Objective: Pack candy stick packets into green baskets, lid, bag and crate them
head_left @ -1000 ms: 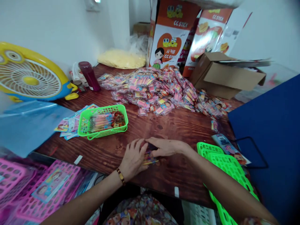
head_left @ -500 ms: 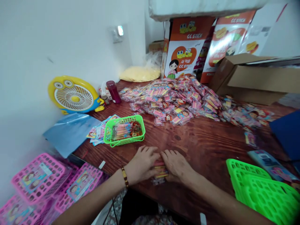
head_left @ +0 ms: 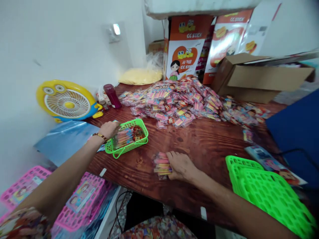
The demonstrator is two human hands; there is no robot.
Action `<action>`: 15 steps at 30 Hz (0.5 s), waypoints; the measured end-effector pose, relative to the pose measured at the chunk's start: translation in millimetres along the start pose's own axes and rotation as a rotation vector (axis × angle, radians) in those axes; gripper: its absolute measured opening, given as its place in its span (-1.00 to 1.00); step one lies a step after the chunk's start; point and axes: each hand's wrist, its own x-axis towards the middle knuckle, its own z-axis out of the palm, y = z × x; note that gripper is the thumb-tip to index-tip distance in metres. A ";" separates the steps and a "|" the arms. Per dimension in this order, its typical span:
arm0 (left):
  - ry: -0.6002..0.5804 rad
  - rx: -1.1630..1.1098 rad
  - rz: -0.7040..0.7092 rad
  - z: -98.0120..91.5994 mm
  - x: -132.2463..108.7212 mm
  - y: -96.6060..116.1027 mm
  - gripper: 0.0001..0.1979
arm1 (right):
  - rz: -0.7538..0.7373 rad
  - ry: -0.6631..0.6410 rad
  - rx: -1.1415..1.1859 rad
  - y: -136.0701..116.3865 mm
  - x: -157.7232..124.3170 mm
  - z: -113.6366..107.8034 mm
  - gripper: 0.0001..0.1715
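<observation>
1. The left hand (head_left: 109,128) reaches to the far-left end of the small green basket (head_left: 128,135), touching its rim. Whether its grip closes on the rim cannot be told, as the fingers are hidden there.
2. The basket stands on the wooden counter (head_left: 199,146) and holds wrapped candy sticks.
3. The right hand (head_left: 180,165) lies on the counter's near side, its grip loosely spread, fingertips against the right side of a small bundle of packets (head_left: 161,164).
4. The bundle lies flat, well apart from the big pile of packets (head_left: 184,99) farther back.
5. A yellow fan (head_left: 66,101) stands at the left and an open cardboard box (head_left: 259,78) at the back right.
6. Upturned green baskets (head_left: 269,192) are stacked at the near right.
</observation>
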 end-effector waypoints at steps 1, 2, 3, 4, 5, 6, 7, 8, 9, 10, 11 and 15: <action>-0.010 -0.016 0.000 -0.3 -4.7 1.2 -0.62 | 0.048 -0.006 0.038 3.1 -2.8 -3.9 -0.36; -0.023 -0.040 0.007 -0.4 -10.9 2.6 -0.60 | 0.102 -0.010 0.083 7.2 -6.3 -8.1 -0.36; -0.038 -0.069 0.018 0.2 -19.0 4.3 -0.59 | 0.158 -0.010 0.130 12.2 -10.2 -12.3 -0.36; -0.056 -0.095 0.035 1.8 -29.0 6.9 -0.58 | 0.213 -0.007 0.177 17.9 -14.8 -16.6 -0.35; -0.078 -0.141 0.051 4.5 -40.9 10.8 -0.59 | 0.269 -0.001 0.217 24.3 -19.8 -21.3 -0.33; -0.098 -0.200 0.061 8.5 -54.6 16.5 -0.60 | 0.331 0.004 0.246 30.9 -24.9 -26.5 -0.32; -0.117 -0.280 0.074 13.7 -69.8 24.3 -0.60 | 0.397 0.008 0.264 37.5 -29.8 -32.5 -0.29; -0.129 -0.517 0.032 19.8 -85.7 34.6 -0.60 | 0.460 0.018 0.278 43.3 -34.2 -39.6 -0.27; -0.130 -0.744 -0.035 26.6 -101.8 47.1 -0.58 | 0.506 0.037 0.295 47.9 -37.7 -47.8 -0.25; -0.130 -0.951 -0.109 33.6 -117.3 61.6 -0.57 | 0.531 0.061 0.322 50.5 -39.9 -56.9 -0.23; -0.154 -1.113 -0.178 40.4 -131.5 77.5 -0.55 | 0.534 0.087 0.358 50.5 -40.5 -66.6 -0.22; -0.189 -1.553 -0.356 61.4 -168.1 140.1 -0.48 | 0.390 0.105 0.460 21.5 -25.0 -98.9 -0.21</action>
